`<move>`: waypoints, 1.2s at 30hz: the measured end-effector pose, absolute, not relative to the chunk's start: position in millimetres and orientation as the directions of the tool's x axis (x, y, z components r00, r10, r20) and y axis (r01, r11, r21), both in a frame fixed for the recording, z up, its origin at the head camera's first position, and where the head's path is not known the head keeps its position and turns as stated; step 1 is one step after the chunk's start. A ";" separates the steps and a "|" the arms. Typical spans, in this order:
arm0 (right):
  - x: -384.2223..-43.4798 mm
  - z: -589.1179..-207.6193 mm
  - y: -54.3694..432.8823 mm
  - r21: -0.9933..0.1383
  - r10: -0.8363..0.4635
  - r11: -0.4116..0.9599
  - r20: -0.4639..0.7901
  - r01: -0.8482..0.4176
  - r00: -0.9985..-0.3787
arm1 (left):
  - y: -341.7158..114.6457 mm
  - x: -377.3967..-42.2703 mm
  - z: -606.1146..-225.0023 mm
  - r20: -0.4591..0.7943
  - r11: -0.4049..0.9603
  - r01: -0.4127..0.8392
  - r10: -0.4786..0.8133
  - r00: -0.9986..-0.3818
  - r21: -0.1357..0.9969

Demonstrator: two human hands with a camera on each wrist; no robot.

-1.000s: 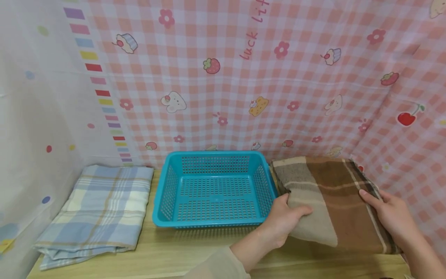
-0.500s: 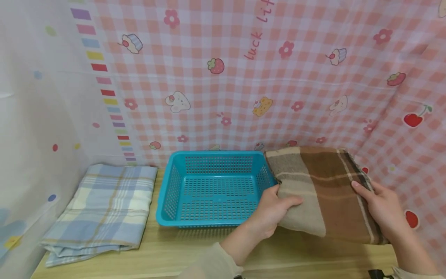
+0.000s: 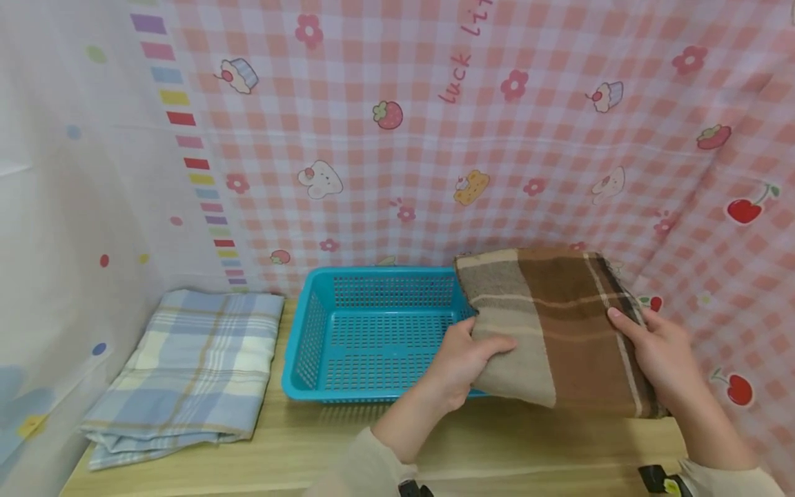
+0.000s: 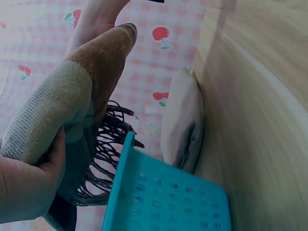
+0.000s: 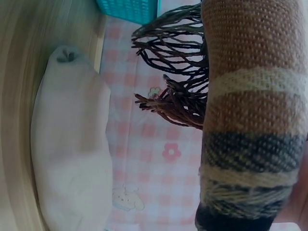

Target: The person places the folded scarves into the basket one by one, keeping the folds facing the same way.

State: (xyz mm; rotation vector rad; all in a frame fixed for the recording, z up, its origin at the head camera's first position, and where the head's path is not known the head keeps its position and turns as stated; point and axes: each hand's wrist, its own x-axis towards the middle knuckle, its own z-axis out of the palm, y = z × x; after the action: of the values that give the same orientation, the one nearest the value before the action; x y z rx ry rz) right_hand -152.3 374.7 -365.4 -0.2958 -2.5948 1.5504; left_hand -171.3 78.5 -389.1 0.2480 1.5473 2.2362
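Observation:
A folded brown, beige and black plaid scarf (image 3: 571, 338) is held up off the table by both hands. My left hand (image 3: 456, 362) pinches its left edge, thumb on top. On the opposite edge my right hand (image 3: 661, 352) grips it, also with the thumb above. Dark twisted fringe (image 4: 113, 149) hangs below the scarf in the wrist views. A turquoise perforated basket (image 3: 295, 331) stands to the left of the scarf, which covers its right end in the head view. Nothing shows inside the visible part of the basket.
A folded blue and white plaid cloth (image 3: 186, 366) lies left of the basket on the wooden table (image 3: 310, 442). Beyond the basket, a pale folded cloth (image 5: 72, 134) lies on the table under the scarf. Patterned fabric (image 3: 385, 159) hangs behind and at the sides.
Both hands have lifted the scarf and carried it leftward, from beside the basket to over its right end. The view has shifted slightly; basket and blue cloth stay in place.

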 end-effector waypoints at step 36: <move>-188.1 -368.7 283.5 -0.923 0.062 0.381 -0.025 0.047 -0.998 | -10.7 -182.3 -398.1 -0.117 -0.199 -0.171 0.258 -0.959 0.965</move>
State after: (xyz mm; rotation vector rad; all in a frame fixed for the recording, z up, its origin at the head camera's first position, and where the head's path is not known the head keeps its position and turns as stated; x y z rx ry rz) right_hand -188.1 283.5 -368.7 -0.1026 -2.5989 1.7370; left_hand -182.3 -10.7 -398.1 0.1017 1.7857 2.2363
